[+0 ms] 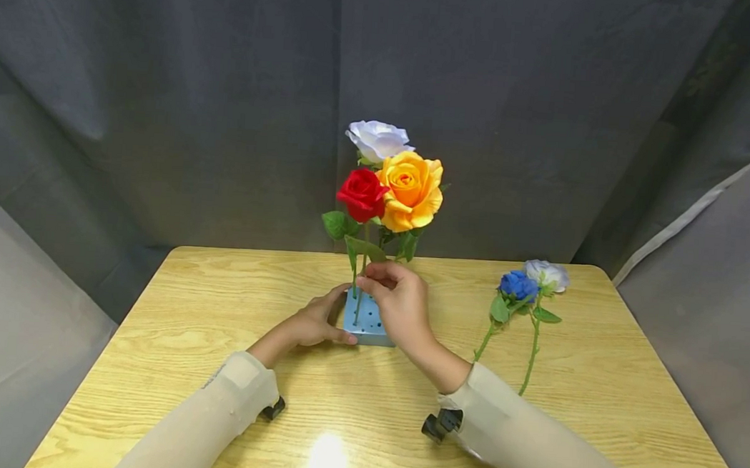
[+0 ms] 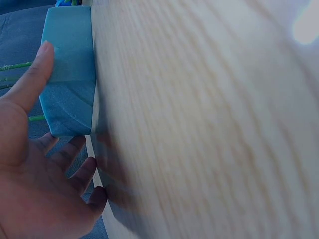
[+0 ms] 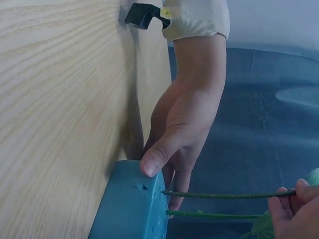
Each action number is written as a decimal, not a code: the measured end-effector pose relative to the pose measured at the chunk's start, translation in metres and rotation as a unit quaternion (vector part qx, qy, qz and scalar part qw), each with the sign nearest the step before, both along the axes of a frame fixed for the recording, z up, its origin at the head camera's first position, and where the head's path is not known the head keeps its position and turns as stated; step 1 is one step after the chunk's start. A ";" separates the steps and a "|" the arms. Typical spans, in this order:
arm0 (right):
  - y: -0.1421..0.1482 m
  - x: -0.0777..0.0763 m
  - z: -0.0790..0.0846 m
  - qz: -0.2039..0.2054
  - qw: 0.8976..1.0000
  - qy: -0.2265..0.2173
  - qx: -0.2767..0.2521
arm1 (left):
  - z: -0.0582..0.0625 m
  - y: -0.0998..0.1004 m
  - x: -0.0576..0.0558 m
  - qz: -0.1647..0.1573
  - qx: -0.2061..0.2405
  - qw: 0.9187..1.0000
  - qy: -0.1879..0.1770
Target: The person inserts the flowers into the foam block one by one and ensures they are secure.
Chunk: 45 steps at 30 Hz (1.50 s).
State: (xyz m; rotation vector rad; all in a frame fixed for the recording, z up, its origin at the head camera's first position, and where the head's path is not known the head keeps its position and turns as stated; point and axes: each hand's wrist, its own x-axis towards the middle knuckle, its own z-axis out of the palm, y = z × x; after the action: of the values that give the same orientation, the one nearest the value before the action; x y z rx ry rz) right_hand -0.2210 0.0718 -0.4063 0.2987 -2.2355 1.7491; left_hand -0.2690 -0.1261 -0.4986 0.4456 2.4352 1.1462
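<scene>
A light blue foam block (image 1: 369, 334) with small holes in its top sits on the wooden table. My left hand (image 1: 314, 320) holds its left side, thumb (image 2: 37, 74) on the front face and fingers by the side. With thumb and fingertips my right hand (image 1: 403, 304) pinches the stem of a red rose (image 1: 361, 195) above the block. That stem's lower end (image 3: 172, 193) meets the block's top near an edge. An orange-yellow rose (image 1: 410, 191) and a white rose (image 1: 378, 141) stand behind; the right hand and leaves partly hide their stems.
On the table's right side lie a blue rose (image 1: 519, 286) and a pale white-lilac rose (image 1: 548, 275), their stems pointing toward the right forearm. Grey curtains (image 1: 228, 110) hang behind and beside the table (image 1: 215, 310).
</scene>
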 end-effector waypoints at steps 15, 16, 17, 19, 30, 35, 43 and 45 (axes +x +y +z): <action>-0.005 -0.007 -0.004 -0.001 1.000 -0.002 -0.008 | -0.003 0.000 -0.001 -0.003 -0.006 1.000 0.005; -0.005 -0.007 -0.005 -0.001 1.000 -0.002 -0.008 | -0.003 0.000 -0.001 -0.003 -0.006 1.000 0.005; -0.006 -0.007 -0.007 -0.001 1.000 -0.003 -0.008 | -0.003 0.000 -0.001 -0.004 -0.006 1.000 0.004; -0.007 -0.007 -0.011 0.003 1.000 -0.005 -0.009 | -0.004 0.000 -0.001 -0.006 -0.004 1.000 0.003; -0.009 -0.005 -0.036 0.009 1.000 -0.022 0.020 | -0.004 0.000 -0.003 -0.013 -0.005 1.000 0.010; -0.010 -0.007 -0.046 0.003 0.999 -0.025 0.037 | -0.007 0.000 -0.003 -0.010 -0.009 1.000 0.013; -0.011 -0.008 -0.057 -0.002 0.999 -0.011 0.043 | -0.005 0.000 -0.002 -0.012 -0.009 1.000 0.013; -0.011 -0.008 -0.059 -0.002 0.999 -0.004 0.045 | -0.004 0.000 -0.002 -0.012 -0.009 1.000 0.013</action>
State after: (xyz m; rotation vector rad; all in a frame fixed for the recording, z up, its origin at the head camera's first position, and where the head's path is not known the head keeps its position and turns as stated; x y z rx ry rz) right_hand -0.2293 0.0606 -0.4653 0.3069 -2.3237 1.6530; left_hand -0.2709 -0.1265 -0.5031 0.4858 2.4535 1.1147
